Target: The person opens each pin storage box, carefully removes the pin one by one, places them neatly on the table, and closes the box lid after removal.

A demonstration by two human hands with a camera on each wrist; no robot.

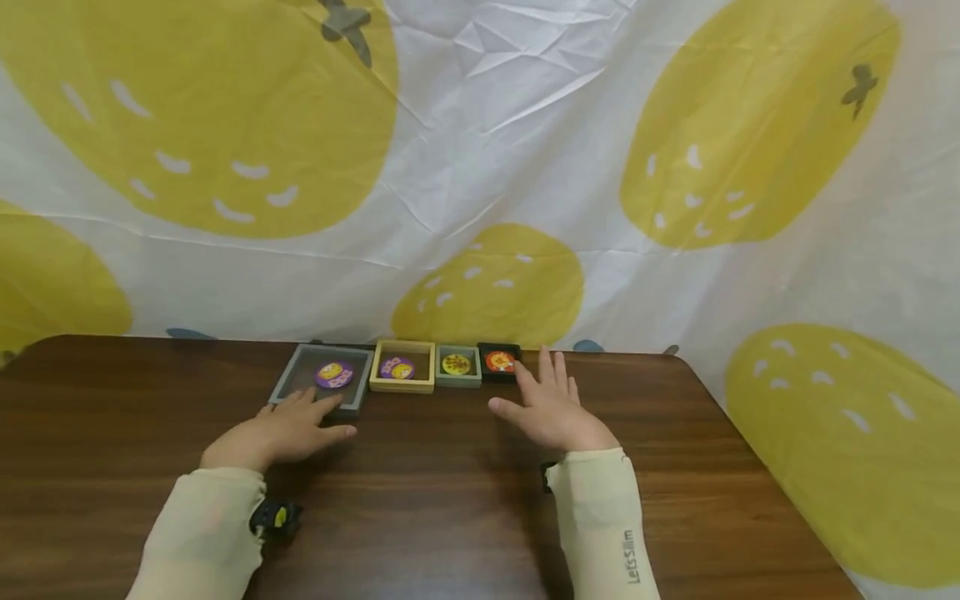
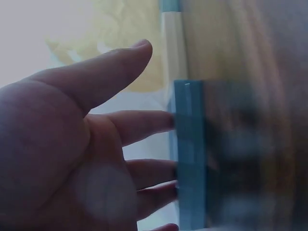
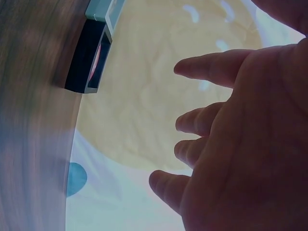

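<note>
Four square trays stand in a row near the table's far edge, shrinking from left to right. The largest is a grey-blue tray [image 1: 277, 390] with a purple round sticker [image 1: 333, 375]; my left hand [image 1: 277, 429] reaches over its front rim, fingers spread, fingertips right at the tray wall [image 2: 190, 154] in the left wrist view. Beside it come a cream tray [image 1: 402, 387], a small pale green tray [image 1: 459, 382] and a black tray [image 1: 498, 377] with a red round sticker [image 1: 499, 361]. My right hand [image 1: 555, 408] hovers near the black tray, fingers spread, holding nothing.
A dark brown wooden table [image 1: 420, 500] spreads out under both hands. Close behind its far edge hangs a white curtain [image 1: 502, 150] with large yellow fruit prints. Each wrist wears a small black camera, the left one [image 1: 276, 518] showing more fully.
</note>
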